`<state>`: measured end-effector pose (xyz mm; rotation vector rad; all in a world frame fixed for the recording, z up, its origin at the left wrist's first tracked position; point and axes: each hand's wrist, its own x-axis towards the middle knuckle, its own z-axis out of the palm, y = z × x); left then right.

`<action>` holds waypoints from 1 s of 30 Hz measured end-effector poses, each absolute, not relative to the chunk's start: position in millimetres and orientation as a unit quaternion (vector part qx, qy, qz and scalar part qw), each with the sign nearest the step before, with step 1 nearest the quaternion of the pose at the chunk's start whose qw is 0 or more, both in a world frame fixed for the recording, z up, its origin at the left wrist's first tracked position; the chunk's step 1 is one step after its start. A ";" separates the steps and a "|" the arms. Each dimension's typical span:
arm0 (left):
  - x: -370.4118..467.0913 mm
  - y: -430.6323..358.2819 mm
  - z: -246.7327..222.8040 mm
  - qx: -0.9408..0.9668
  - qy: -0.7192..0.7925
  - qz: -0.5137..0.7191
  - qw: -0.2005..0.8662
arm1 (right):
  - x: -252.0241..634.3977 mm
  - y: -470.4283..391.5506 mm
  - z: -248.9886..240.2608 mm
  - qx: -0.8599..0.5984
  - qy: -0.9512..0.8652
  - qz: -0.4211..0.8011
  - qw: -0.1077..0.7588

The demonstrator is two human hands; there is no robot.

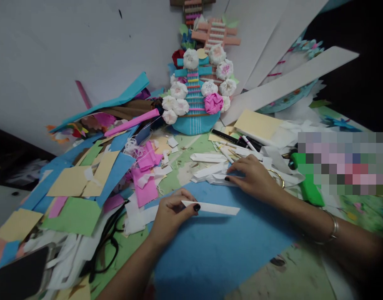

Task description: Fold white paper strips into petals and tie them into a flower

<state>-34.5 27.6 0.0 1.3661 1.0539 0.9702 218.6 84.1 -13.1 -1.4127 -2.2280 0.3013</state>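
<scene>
My left hand [175,208] pinches one end of a white folded paper strip [219,208] between thumb and fingers, holding it just above a blue paper sheet [216,250]. Its free end points right. Over at the back edge of that sheet, my right hand [254,177] reaches into a pile of similar white folded strips [206,171], with thumb and fingertips closed on one of them. The far side of that grip is partly hidden by the fingers.
Paper guitars with crumpled paper flowers [196,91] lean against the wall behind. Pens [224,136] and cream paper [258,125] lie back right. Coloured paper scraps [72,181], black-framed glasses [111,250] and a phone [21,271] crowd the left.
</scene>
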 end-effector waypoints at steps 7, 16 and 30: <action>-30.6 27.7 -11.4 0.468 0.477 0.412 0.619 | 217.5 83.6 -10.4 -0.505 -0.806 0.187 0.246; -23.1 27.4 -11.0 0.521 0.466 0.402 0.591 | 193.9 53.1 5.6 -0.407 -0.701 0.493 0.315; -21.0 28.2 -3.8 0.553 0.447 0.399 0.579 | 187.5 44.3 -0.3 -0.429 -0.703 0.488 0.289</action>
